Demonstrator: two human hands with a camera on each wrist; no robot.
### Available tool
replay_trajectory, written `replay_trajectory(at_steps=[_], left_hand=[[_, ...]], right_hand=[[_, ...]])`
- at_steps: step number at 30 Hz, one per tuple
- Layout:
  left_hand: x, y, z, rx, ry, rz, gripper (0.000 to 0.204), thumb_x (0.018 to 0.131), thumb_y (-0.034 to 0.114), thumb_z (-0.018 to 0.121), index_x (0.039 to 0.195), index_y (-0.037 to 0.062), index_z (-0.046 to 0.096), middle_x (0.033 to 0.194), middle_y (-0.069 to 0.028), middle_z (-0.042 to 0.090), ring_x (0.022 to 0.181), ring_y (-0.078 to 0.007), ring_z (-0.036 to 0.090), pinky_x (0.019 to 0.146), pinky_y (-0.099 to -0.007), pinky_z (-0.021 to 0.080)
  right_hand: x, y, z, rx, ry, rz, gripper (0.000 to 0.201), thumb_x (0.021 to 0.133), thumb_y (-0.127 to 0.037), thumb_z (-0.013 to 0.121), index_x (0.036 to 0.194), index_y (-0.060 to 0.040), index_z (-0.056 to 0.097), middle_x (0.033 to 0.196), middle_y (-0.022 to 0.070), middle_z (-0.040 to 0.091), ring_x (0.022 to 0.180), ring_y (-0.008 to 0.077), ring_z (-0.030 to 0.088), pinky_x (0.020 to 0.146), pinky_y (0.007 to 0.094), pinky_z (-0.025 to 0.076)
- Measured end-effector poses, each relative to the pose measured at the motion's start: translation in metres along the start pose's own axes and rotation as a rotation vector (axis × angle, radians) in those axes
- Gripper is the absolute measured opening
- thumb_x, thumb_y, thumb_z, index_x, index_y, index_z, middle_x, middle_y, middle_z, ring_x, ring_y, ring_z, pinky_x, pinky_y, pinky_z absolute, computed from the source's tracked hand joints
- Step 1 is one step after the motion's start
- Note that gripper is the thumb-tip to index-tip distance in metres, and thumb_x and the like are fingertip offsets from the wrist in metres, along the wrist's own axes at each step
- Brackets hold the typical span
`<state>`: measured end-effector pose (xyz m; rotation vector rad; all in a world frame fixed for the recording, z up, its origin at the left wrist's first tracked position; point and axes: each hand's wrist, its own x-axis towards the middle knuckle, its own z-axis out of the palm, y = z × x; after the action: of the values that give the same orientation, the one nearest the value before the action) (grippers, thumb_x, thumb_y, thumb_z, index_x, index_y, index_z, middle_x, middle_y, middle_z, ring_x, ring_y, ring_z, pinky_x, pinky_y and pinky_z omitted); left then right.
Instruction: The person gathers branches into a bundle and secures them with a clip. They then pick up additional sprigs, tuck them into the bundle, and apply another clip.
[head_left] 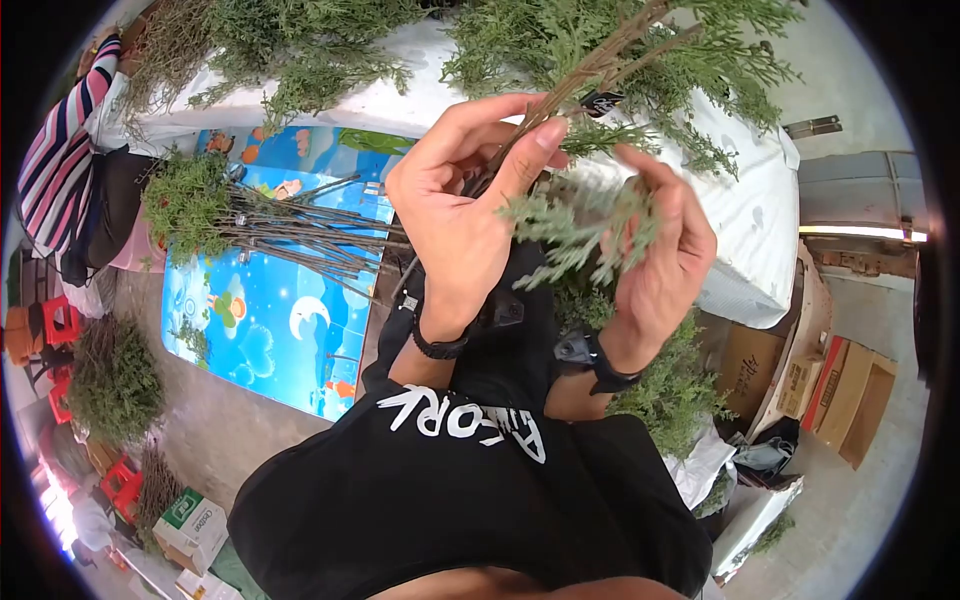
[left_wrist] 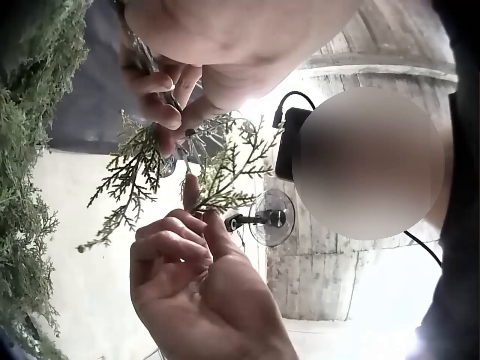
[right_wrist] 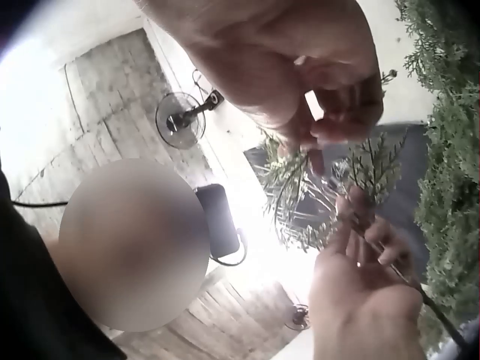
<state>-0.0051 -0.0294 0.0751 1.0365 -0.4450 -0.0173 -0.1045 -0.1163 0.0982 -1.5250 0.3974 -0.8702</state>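
My left hand (head_left: 455,205) grips thin brown conifer stems (head_left: 575,82) between thumb and fingers; they slant up and away from it. Feathery green foliage (head_left: 565,235) spreads below that grip, between the two hands, partly blurred. My right hand (head_left: 662,262) has bent fingers and pinches a leafy sprig (left_wrist: 225,184) by its end, as the left wrist view shows. In the right wrist view, a dark stem (right_wrist: 431,304) runs out past the left hand. A small black tag (head_left: 601,103) with pale writing shows beside the stems.
Green branches lie on a white-covered table (head_left: 745,240) ahead. At left, a bundle of bare-stemmed branches (head_left: 310,232) rests on a blue cartoon-printed table (head_left: 265,345). Cardboard boxes (head_left: 850,400) stand at right. A person in a striped sleeve (head_left: 65,170) is at far left, near red stools (head_left: 120,487).
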Motion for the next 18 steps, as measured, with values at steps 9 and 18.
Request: replay_trajectory(at_steps=[9, 18], left_hand=[[0.004, 0.011, -0.007, -0.035, 0.039, -0.036, 0.019, 0.082, 0.003, 0.072, 0.099, -0.0041, 0.066, 0.074, -0.0095, 0.070, 0.058, -0.0054, 0.061, 0.043, -0.0163, 0.038], [0.003, 0.012, -0.005, 0.021, -0.051, -0.062, 0.016, 0.081, 0.001, 0.072, 0.096, -0.0036, 0.069, 0.073, -0.0060, 0.069, 0.054, -0.0018, 0.055, 0.044, -0.0155, 0.037]], right_hand=[[0.008, 0.015, -0.063, 0.479, -0.588, 0.171, 0.013, 0.069, 0.015, 0.066, 0.082, 0.0102, 0.065, 0.078, 0.0201, 0.063, 0.061, 0.0217, 0.065, 0.052, 0.0276, 0.056], [0.015, 0.028, -0.082, 1.181, -0.276, -0.213, 0.030, 0.078, 0.011, 0.059, 0.100, -0.0028, 0.043, 0.095, 0.0134, 0.052, 0.071, 0.0141, 0.051, 0.050, 0.0190, 0.053]])
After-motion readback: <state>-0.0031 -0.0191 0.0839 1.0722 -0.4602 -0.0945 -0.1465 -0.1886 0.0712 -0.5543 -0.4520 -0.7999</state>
